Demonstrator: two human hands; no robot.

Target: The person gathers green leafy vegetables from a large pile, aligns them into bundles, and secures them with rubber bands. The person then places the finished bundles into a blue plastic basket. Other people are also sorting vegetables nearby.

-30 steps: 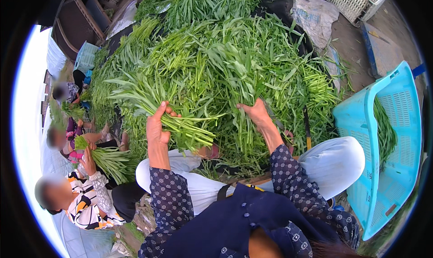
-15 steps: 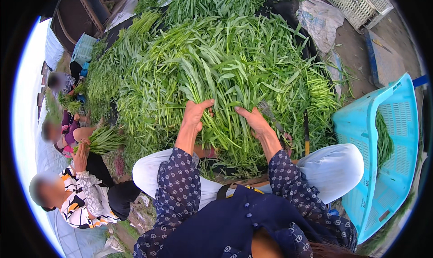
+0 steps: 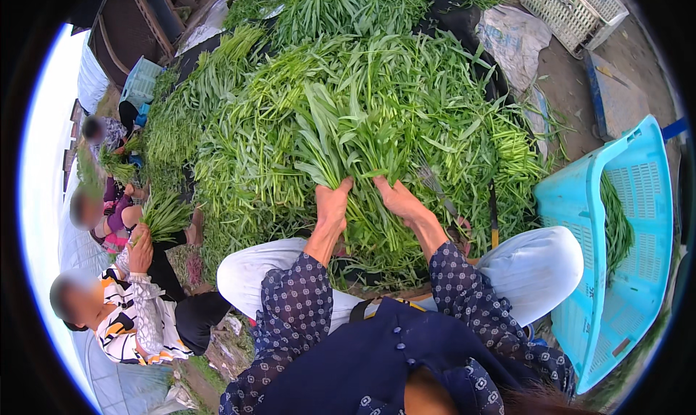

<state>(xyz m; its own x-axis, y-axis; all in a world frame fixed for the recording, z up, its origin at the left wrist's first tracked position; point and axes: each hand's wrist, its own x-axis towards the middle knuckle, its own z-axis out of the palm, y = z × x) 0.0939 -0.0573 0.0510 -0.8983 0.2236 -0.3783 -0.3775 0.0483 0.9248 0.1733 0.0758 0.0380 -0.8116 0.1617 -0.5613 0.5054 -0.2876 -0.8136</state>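
Observation:
My left hand [image 3: 333, 205] is closed around the stems of a bunch of water spinach [image 3: 324, 136], its leaves pointing away from me. Close by on the right, my right hand [image 3: 403, 202] grips more stems of the same greens, thumb on top. Most fingers of both hands are hidden among stems. Cut stem ends hang toward me between the wrists. Beneath and beyond lies a broad heap of water spinach [image 3: 254, 136], which reaches almost to my knees.
To my right stands a turquoise crate [image 3: 576, 197] with some greens inside. A dark stick with a yellow end [image 3: 494, 230] rests near my right knee. A cream crate [image 3: 569, 16] and a pale sack [image 3: 515, 42] are far right. On the left sit several people; the nearest person's hand [image 3: 140, 250] holds greens.
Both my hands have come closer together, the left moving right and slightly toward me. The leaves between them are drawn into a tighter bunch. At left, the nearest person's greens have shifted.

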